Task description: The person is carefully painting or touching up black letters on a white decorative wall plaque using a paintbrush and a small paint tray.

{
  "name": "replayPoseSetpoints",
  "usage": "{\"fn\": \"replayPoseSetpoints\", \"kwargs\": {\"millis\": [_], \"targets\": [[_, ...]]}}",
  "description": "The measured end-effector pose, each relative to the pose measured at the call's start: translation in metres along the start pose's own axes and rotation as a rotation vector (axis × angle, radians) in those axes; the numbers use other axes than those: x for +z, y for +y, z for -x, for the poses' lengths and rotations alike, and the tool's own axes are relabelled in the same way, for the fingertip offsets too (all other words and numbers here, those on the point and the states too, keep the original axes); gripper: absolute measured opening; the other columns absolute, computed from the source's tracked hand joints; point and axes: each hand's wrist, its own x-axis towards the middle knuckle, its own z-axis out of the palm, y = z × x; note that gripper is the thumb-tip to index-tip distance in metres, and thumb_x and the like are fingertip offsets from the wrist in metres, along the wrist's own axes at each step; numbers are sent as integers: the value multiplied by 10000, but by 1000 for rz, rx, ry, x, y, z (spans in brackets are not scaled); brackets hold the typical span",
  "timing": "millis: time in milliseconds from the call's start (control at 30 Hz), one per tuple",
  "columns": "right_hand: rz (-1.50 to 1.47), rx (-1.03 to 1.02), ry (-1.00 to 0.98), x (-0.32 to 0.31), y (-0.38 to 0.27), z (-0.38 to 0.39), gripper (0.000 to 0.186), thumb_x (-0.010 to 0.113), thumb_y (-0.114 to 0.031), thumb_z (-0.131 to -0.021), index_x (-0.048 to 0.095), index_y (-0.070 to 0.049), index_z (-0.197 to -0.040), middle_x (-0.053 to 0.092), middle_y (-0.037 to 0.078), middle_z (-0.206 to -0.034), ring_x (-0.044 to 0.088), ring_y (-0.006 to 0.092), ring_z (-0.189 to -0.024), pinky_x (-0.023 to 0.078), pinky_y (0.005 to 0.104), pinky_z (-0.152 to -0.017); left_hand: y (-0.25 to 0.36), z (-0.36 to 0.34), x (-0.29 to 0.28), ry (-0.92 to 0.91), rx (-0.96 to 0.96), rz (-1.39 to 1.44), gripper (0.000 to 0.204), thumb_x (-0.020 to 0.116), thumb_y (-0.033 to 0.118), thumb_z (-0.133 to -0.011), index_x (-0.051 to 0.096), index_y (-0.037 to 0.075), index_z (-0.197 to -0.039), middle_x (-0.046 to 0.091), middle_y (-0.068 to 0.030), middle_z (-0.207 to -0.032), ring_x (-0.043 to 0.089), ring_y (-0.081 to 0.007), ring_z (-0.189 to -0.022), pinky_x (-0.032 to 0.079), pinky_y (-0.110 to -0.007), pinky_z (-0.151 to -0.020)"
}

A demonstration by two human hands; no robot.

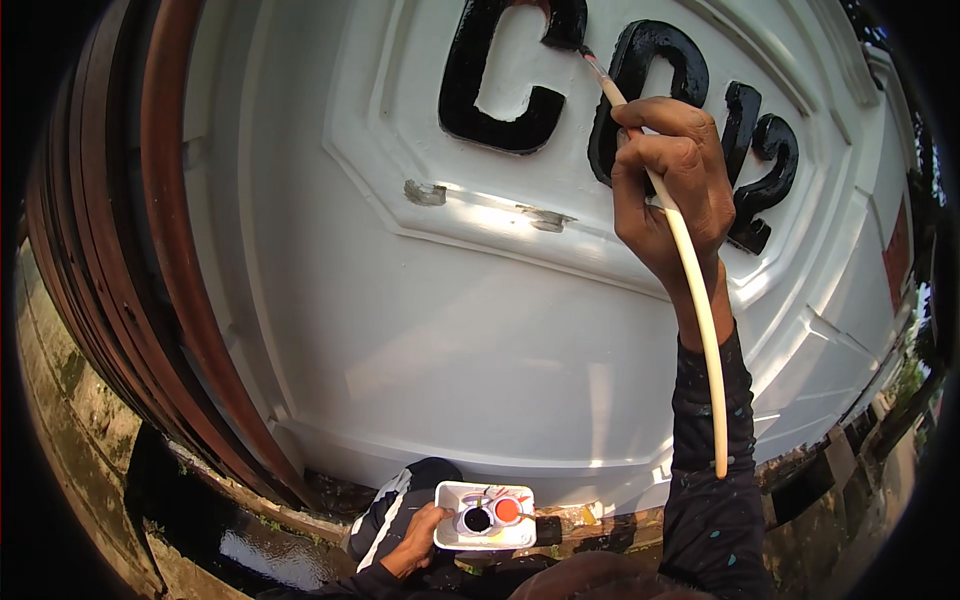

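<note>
Dark cloth sleeve [715,530], speckled with pale green spots, rises closest to the camera and leads up to the person's right hand [680,175]. That hand has its thumb and fingers drawn in around a long, slender, cream-coloured paintbrush [690,265], whose handle runs down below the wrist in front of the sleeve. Above and left of the fingers, the brush's dark tip meets the edge of a thick, raised, glossy black character [465,80]; from where I stand I can't tell whether it is actually touching.

More raised black characters [690,60] stand behind and beside the right hand, all on a white moulded wall [480,320]. Left of that wrist, two rough grey patches [425,192] mark the wall's border.

Well below, the left hand [420,540] grips one side of a small white rectangular tray [450,492]. In it, just right of the fingers, sit a round pot of black paint [477,519] and a round pot of orange-red paint [507,511], side by side. Dark trousers with a white stripe [385,510] show beside this hand; farther left stand reddish-brown upright bars [180,200].
</note>
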Motion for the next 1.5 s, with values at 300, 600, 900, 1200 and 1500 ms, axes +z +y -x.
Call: {"fn": "replayPoseSetpoints", "kwargs": {"millis": [300, 600, 900, 1200, 1500], "targets": [[-22, 20, 10, -3, 3, -2, 304, 735, 133, -672, 598, -59, -864, 681, 97, -980, 674, 245, -936, 592, 334, -729, -11, -11, -1, -25, 12, 98, 429, 583, 425, -851, 597, 42, -1044, 578, -82, -725, 383, -158, -316, 249, -307, -264], [-14, 21, 7, 1, 3, -2, 312, 744, 132, -647, 596, -57, -847, 679, 94, -981, 669, 250, -936, 592, 331, -727, -16, -13, -3, -25, -27, 95, 398, 585, 410, -853, 601, 56, -1034, 569, -68, -725, 389, -151, -335, 243, -306, -274], [-24, -14, 20, -3, 7, -4, 320, 746, 129, -658, 594, -63, -864, 683, 98, -984, 671, 249, -932, 589, 341, -749, -14, -12, -3, -19, 0, 85, 425, 592, 424, -847, 590, 45, -1039, 562, -74, -714, 380, -153, -317, 242, -303, -263], [-42, 5, -29, 7, 9, 0, 300, 746, 126, -673, 592, -57, -854, 679, 95, -983, 674, 244, -936, 601, 320, -723, -34, -30, -10, -32, -16, 125, 424, 586, 432, -853, 587, 57, -1050, 560, -75, -694, 373, -155, -300, 244, -300, -255], [-46, -32, -46, 5, 7, -1, 307, 746, 127, -664, 594, -57, -857, 684, 95, -985, 674, 241, -941, 597, 324, -729, -11, -13, -3, -35, -21, 81, 443, 591, 428, -840, 597, 43, -1060, 571, -76, -713, 391, -155, -322, 249, -307, -267]]}}
